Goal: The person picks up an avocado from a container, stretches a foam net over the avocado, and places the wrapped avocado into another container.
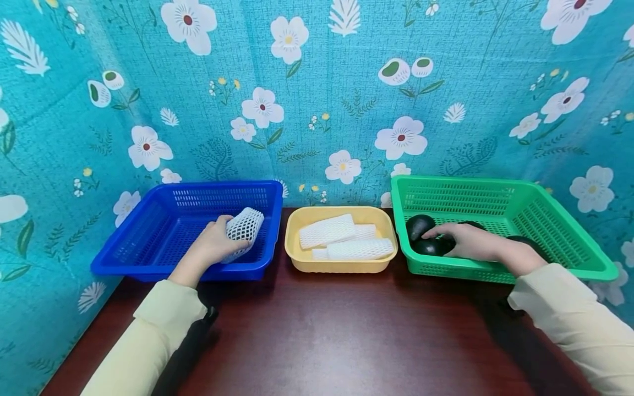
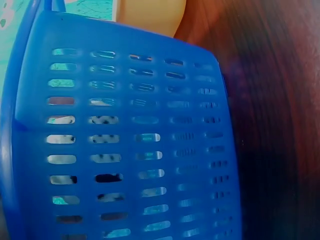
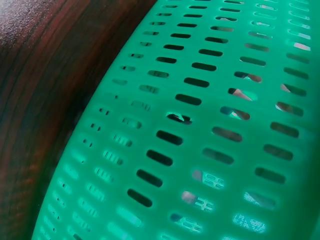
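Over the blue basket, my left hand grips a white foam net sleeve with something dark showing through its mesh. In the left wrist view, the basket wall screens the hand; scraps of white netting show through its slots. At the left end of the green basket, my right hand curls its fingers round a glossy black rounded fruit, whose exact kind I cannot tell. Another black fruit lies beside it. The green wall mostly hides the right hand in its wrist view.
Between the baskets stands a yellow tray with several white foam net sleeves lying flat. More black fruit lies behind the right wrist. All stand on a dark reddish table against a turquoise floral cloth.
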Available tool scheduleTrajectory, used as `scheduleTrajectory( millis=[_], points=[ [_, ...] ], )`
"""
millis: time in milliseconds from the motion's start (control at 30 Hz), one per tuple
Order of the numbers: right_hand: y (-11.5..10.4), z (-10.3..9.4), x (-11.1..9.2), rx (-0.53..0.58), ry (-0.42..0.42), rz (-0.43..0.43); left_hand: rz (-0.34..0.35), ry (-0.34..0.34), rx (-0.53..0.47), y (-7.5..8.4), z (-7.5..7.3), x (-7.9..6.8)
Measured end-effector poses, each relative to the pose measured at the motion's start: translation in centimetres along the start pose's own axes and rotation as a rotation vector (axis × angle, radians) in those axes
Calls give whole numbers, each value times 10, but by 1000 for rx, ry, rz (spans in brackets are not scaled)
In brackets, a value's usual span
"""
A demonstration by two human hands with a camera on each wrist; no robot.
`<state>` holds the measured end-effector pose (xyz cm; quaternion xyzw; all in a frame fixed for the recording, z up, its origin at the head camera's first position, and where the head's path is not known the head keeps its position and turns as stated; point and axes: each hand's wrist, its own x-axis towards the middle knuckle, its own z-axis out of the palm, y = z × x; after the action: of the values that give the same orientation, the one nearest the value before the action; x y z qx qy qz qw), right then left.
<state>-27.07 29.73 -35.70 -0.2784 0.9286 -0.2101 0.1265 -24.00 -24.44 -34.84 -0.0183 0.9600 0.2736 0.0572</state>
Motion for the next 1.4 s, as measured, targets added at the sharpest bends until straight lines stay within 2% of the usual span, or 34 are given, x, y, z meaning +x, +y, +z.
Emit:
scheduleTrajectory(
  millis=[167,367,600,867,1033,1167,1400],
  points=[
    [1,0,2,12,-34,-3,13,-43,75,2,3,2],
    [1,0,6,15,-93,36,0,-85,145,3,9,9],
    [1,1,9,17,-112,40,-42,-144,138,5,15,16],
    [3,3,12,11,-112,43,-70,-165,121,7,21,18],
    [3,5,13,26,-99,42,-77,-186,151,6,22,17],
    [3,6,13,44,-96,35,-49,-202,183,5,19,15],
    [5,4,11,69,-98,57,-12,-218,170,9,9,11]
  ],
)
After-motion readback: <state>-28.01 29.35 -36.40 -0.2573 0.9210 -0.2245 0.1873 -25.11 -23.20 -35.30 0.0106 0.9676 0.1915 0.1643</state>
